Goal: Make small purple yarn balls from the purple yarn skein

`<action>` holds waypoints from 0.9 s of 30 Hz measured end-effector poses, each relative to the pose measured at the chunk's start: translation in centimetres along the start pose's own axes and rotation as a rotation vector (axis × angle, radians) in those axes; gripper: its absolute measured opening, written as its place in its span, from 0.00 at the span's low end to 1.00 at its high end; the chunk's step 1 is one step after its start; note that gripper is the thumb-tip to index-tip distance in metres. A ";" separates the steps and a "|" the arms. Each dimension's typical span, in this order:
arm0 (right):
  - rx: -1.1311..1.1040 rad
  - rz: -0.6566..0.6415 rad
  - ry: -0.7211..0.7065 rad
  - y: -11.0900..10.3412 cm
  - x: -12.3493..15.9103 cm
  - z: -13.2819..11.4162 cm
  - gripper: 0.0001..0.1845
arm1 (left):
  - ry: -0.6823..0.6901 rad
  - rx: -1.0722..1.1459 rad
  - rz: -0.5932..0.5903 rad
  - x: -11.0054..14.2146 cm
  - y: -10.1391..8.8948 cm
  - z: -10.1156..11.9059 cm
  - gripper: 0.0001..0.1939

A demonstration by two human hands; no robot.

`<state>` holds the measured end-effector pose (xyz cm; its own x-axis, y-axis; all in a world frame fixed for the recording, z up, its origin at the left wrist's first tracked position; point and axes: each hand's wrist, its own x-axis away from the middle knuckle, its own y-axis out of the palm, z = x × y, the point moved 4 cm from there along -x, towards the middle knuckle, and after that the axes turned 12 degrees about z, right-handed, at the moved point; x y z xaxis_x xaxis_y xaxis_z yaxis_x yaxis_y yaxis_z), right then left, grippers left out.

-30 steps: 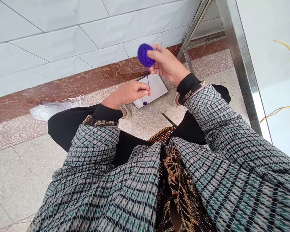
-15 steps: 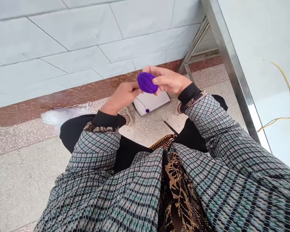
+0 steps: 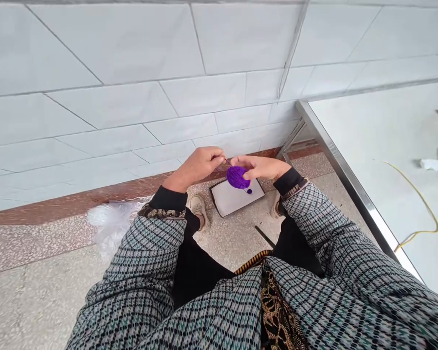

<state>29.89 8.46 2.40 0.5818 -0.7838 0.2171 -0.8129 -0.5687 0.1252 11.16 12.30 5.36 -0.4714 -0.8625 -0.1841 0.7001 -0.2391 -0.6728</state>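
Note:
A ball of purple yarn [image 3: 238, 177] is held in my right hand [image 3: 262, 167], thumb on its near side and fingers behind it. Just to its left, my left hand [image 3: 201, 164] pinches the yarn strand [image 3: 228, 161], which runs short and taut to the ball. Below both hands a shallow box with a white inside [image 3: 232, 200] lies on the floor between my feet. In it, near the right side, sits a small dark purple ball [image 3: 249, 191].
A white table [image 3: 394, 146] with a metal frame stands at right, bearing a yellow cord [image 3: 432, 214] and a crumpled white piece [image 3: 431, 165]. Clear plastic [image 3: 113, 221] lies on the floor at left. A tiled wall [image 3: 131, 112] rises ahead. A dark strip [image 3: 264, 237] lies between my legs.
My left hand has moved from beside the ball to its upper left, drawing the strand out. The right hand still holds the ball. The head view has tilted up, showing more wall and table.

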 end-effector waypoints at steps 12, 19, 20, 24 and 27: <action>0.137 0.606 0.026 -4.0 -3.7 0.1 0.22 | 0.069 0.063 -0.113 2.1 3.7 1.8 0.12; 0.083 -0.026 0.100 -1.6 -2.2 1.0 0.26 | -0.055 -0.066 0.055 1.9 1.3 -0.6 0.11; -0.024 -0.010 0.039 -1.7 -2.0 0.5 0.29 | -0.078 -0.079 0.066 1.8 1.4 -0.9 0.12; -0.305 0.321 -0.117 -3.4 -2.4 -0.9 0.38 | -0.045 -0.069 0.021 1.7 3.0 -0.5 0.13; -0.289 0.533 -0.068 -4.2 -2.8 -0.3 0.37 | 0.135 -0.064 -0.069 1.7 4.7 1.0 0.14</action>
<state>31.69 13.16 1.55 0.0852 -0.9616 0.2608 -0.9611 -0.0103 0.2759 14.17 9.26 2.56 -0.5884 -0.7759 -0.2275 0.6298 -0.2634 -0.7307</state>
